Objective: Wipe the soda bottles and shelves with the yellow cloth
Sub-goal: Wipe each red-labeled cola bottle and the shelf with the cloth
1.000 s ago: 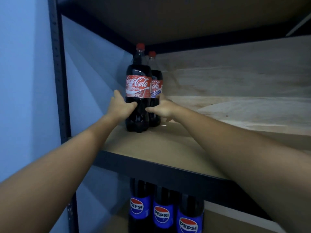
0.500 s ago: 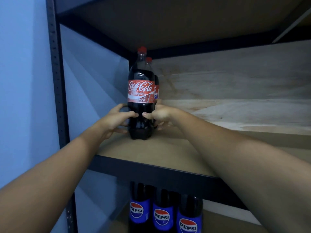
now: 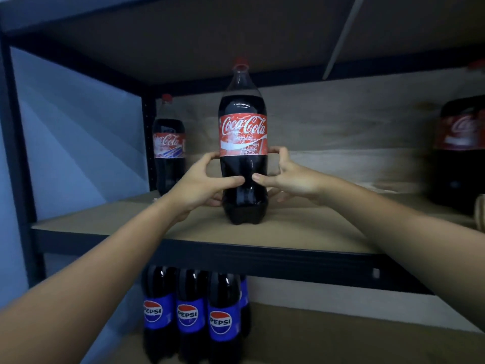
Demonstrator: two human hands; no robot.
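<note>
Head view: both hands' fingers [image 3: 231,179] grip one of three Coca-Cola bottles [image 3: 243,153]; four Pepsi bottles [image 3: 191,316] below.

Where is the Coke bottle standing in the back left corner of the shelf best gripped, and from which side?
Probably at the narrower waist just below the label of the corner bottle, coming from the front right. It stands upright against the frame post and the wall, so its left and rear are blocked; the shelf in front is open.
</note>
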